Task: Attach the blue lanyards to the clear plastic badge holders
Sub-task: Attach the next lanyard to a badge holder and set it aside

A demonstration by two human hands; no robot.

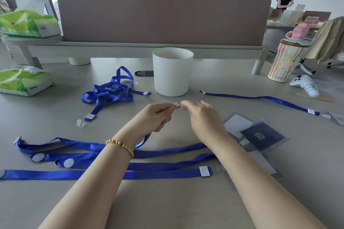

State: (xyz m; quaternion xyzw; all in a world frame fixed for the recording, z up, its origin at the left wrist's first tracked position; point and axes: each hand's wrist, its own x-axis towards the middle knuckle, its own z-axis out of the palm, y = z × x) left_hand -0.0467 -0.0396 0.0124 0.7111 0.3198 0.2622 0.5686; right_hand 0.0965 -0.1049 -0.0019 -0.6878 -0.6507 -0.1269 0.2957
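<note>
My left hand (157, 116) and my right hand (202, 117) meet above the table's middle and pinch a small clear plastic clip (172, 102) between their fingertips. A blue lanyard strap (144, 140) hangs down from my left hand to the table. Several flat blue lanyards (93, 156) lie under my forearms. A tangled heap of blue lanyards (109, 92) sits at the left rear. One more lanyard (260, 98) stretches out at the right. Clear badge holders (260, 135) with cards inside lie stacked beside my right wrist.
A white round tub (172, 72) stands just behind my hands. Green tissue packs (22, 81) lie at the left, a striped cup (283, 61) and a white game controller (305, 84) at the right. A padded desk divider (162, 15) closes the back; people stand beyond it.
</note>
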